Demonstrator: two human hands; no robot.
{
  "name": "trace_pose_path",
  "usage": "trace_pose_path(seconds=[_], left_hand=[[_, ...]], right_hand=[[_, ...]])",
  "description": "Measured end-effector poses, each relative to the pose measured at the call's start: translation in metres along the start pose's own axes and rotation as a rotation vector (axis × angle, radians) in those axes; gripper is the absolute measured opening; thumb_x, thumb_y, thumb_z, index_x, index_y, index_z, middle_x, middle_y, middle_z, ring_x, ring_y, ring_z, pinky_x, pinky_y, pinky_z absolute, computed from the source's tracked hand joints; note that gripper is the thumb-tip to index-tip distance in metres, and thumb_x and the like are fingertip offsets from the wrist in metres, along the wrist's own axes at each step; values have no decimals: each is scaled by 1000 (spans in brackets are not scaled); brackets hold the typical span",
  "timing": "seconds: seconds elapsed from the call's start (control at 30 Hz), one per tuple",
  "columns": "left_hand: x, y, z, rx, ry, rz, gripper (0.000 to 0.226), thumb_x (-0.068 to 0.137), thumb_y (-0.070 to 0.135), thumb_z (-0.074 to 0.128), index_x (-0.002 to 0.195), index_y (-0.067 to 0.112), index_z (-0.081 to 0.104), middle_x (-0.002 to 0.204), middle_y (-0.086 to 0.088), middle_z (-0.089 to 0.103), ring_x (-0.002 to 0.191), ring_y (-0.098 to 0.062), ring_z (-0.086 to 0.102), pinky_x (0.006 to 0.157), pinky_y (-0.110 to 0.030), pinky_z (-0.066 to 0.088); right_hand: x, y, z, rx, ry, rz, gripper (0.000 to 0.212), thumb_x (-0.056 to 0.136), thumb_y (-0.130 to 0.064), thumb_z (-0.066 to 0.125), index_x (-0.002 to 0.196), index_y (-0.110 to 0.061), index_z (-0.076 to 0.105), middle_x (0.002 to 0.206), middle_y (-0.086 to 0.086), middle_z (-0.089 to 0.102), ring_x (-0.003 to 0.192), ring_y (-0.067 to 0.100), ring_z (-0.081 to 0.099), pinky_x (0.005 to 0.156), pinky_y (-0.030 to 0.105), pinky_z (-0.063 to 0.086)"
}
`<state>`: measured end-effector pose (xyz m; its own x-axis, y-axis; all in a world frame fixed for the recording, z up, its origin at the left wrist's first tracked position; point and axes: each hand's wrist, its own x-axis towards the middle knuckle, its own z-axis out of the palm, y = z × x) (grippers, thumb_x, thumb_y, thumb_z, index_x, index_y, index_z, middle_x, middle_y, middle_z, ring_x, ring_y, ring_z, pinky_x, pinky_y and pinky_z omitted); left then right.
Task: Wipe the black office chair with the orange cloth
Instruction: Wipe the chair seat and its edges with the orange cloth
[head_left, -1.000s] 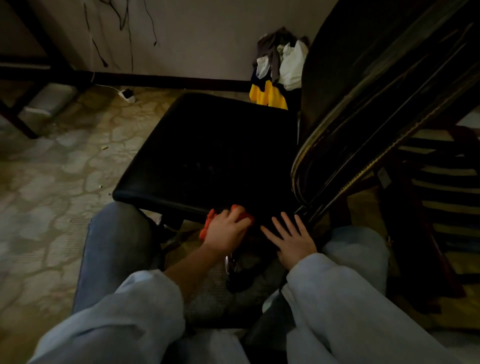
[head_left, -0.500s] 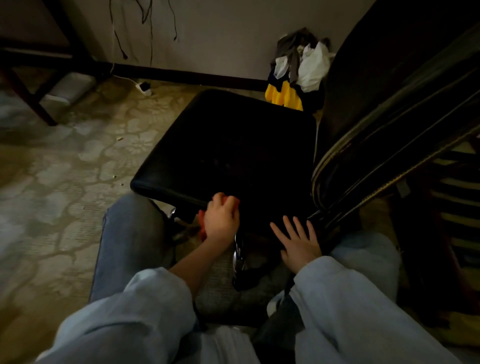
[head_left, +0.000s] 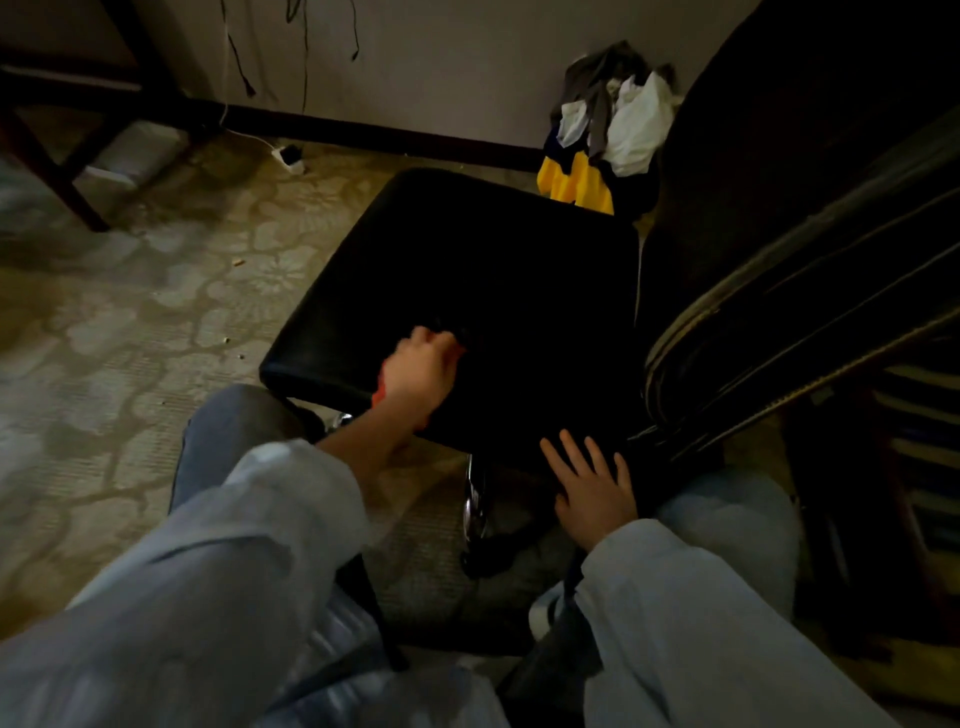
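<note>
Black office chair (head_left: 493, 291) sits dead centre. The seat is glossy black, squarish with rounded corners, and the near edge catches a faint sheen. Backrest (head_left: 810, 218) rises at 2 to 3 o'clock, dark, with pale piping lines running along its edge. A chrome column (head_left: 475, 501) shows under the seat at 6 o'clock. My left hand (head_left: 423, 369) is on the seat's 7 o'clock edge, fingers curled down over the orange cloth (head_left: 381, 391). It's motion-blurred, and only a thin orange strip shows at the heel of the hand, so I can't tell how the cloth is folded. My right hand (head_left: 592, 483) lies flat at the seat's 5 o'clock corner, fingers spread and straight, holding nothing, just beside the base of the backrest. A clothes pile (head_left: 608, 135) in grey, white and yellow sits at 1 o'clock against the wall. The patterned floor (head_left: 156, 312) is at 9 o'clock. My knees in pale trousers flank the chair.
</note>
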<state>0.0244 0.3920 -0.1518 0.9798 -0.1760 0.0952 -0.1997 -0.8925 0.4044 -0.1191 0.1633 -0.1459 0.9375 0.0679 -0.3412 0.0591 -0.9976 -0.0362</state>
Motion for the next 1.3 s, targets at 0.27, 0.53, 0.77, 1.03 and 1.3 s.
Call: trace_pose_path(seconds=[0.27, 0.53, 0.77, 1.03, 1.3], left_hand=[[-44, 28, 22, -40, 176, -189, 27, 91, 25, 51, 117, 19, 58, 124, -15, 49, 102, -36, 50, 78, -40, 41], [-83, 24, 36, -188, 235, -66, 31, 89, 27, 52, 119, 22, 60, 129, -13, 48, 110, -31, 49, 89, -39, 41], [-53, -30, -2, -552, 615, -756, 27, 94, 12, 53, 121, 10, 55, 139, -19, 31, 128, -33, 34, 106, -31, 27], [-81, 41, 48, -382, 313, -243, 30, 86, 9, 61, 114, 18, 61, 133, -16, 44, 106, -35, 47, 87, -37, 41], [-69, 98, 46, -409, 66, 190, 27, 90, 20, 56, 116, 17, 60, 123, -12, 51, 104, -32, 52, 83, -39, 48]], right_hand=[[7, -7, -2, 41, -32, 24, 71, 97, -27, 39, 149, -36, -9, 159, -4, -11, 146, 25, -7, 116, 42, 0], [4, -14, -5, 72, -81, 60, 72, 97, -29, 40, 147, -42, -11, 157, 1, -20, 143, 32, -17, 116, 46, 2], [7, -17, -4, 118, -162, 52, 75, 97, -25, 41, 145, -45, -13, 154, -1, -28, 141, 31, -26, 114, 54, 4], [11, -9, -9, 114, -277, -21, 77, 96, -31, 46, 146, -46, -10, 153, 0, -32, 139, 34, -29, 114, 55, 1], [7, -7, -30, 44, -81, 30, 62, 95, -24, 41, 150, -33, 14, 159, -7, 4, 145, 24, 5, 115, 43, 9]])
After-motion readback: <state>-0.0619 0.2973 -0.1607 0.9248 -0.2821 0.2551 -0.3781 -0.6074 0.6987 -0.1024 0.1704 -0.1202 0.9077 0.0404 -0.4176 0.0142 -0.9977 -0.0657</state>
